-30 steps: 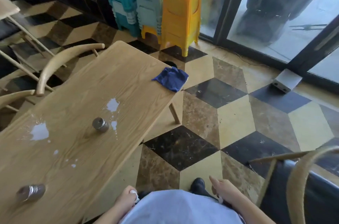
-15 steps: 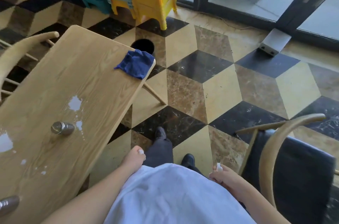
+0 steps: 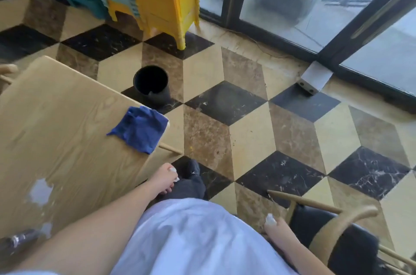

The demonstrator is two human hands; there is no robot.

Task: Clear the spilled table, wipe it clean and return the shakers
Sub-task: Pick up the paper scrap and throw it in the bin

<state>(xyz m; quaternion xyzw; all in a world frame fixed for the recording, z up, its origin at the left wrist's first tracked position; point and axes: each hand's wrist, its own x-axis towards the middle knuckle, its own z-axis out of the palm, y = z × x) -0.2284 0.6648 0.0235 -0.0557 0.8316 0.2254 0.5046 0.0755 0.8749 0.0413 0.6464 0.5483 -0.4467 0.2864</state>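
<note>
A small wad of white tissue (image 3: 173, 170) is pinched in the curled fingers of the left hand (image 3: 163, 179), held low beside the near edge of the light oak wooden table (image 3: 67, 130), and a second scrap of white tissue (image 3: 270, 220) is gripped in the closed right hand (image 3: 278, 231) by the black-cushioned wooden chair (image 3: 333, 227). A round black waste bin (image 3: 151, 85) is seen open on the chequered marble floor just past the table's far corner, so the step in hand is judged to be binning the used tissues. For this to be done well, each wad should be carried fully over the bin's mouth and let go only there, so that nothing is scattered on the floor. The crumpled dark blue cloth (image 3: 140, 128), lying at the table corner nearest the bin, can then be taken up for wiping. A white spill patch (image 3: 40, 191) is left on the tabletop, and a metal shaker (image 3: 18, 241) is blurred at the lower left edge, apparently on its side; the wiping and the return of the shakers are judged not yet done
</note>
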